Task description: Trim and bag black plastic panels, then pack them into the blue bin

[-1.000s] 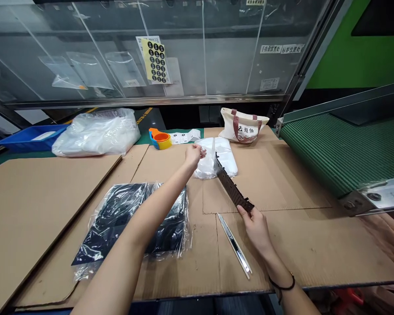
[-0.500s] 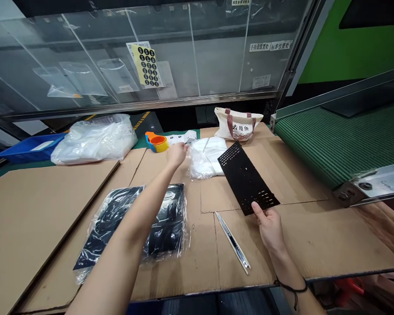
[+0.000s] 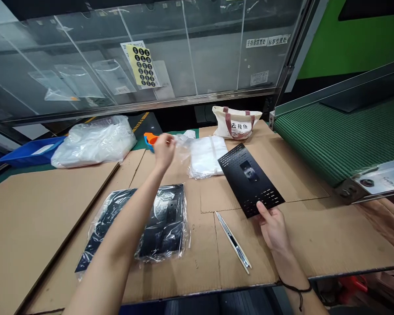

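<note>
Right hand (image 3: 273,225) pinched the near edge of the black perforated plate (image 3: 249,179), thumb on top, so the plate tilted up off the cardboard (image 3: 298,245) with its face in plain sight. Left hand (image 3: 164,148), stretched far out, had its fingers closed on a thin clear bag (image 3: 183,142), held up just beside the stack of bags (image 3: 205,159) (flimsy stuff, hence the fingertip grip). On to containers: a plastic sleeve (image 3: 157,223) lay flat with black parts inside, the blue tray (image 3: 29,148) held a white sheet, and the tote bag (image 3: 236,124) hid its contents.
</note>
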A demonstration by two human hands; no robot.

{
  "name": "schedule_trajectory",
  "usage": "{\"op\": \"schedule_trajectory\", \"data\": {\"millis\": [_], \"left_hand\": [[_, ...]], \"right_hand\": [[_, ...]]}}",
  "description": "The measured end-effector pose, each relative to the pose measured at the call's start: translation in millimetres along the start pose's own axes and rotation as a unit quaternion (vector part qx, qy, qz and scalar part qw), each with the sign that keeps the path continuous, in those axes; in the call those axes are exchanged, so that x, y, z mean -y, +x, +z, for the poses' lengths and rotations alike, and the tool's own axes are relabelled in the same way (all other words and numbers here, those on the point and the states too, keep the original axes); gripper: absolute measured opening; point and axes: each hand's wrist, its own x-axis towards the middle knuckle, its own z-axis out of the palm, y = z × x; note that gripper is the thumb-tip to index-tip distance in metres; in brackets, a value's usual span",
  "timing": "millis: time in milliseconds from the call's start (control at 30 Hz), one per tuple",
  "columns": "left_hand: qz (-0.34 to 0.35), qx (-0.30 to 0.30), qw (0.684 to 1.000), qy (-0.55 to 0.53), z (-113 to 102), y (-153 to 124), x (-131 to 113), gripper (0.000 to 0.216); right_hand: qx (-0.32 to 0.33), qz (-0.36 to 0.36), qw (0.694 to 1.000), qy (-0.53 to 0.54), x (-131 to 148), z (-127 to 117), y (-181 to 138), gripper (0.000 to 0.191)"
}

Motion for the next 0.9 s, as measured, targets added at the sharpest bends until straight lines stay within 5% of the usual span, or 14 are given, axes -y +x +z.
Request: {"op": "schedule_trajectory", "data": {"millis": [133, 267, 533, 900], "left_hand": [[0.044, 0.171, 0.984, -0.025, 8, -19, -15, 0.012], [0.048, 0.250, 0.965, -0.067, 7, -31, -28, 0.021], [0.063, 0.326, 0.940, -0.073, 2, -53, -32, 0.026], [0.067, 0.336, 0.939, -0.030, 18, -64, -36, 0.052]], "right_hand": [[0.060, 0.128, 0.986, 0.084, 9, 1, -15, 0.040], [0.122, 0.242, 0.951, 0.149, 7, 10, -29, 0.031], [-0.018, 0.264, 0.929, 0.259, 5, 23, -29, 0.007], [-0.022, 0.295, 0.912, 0.284, 4, 23, -54, 0.011]]}}
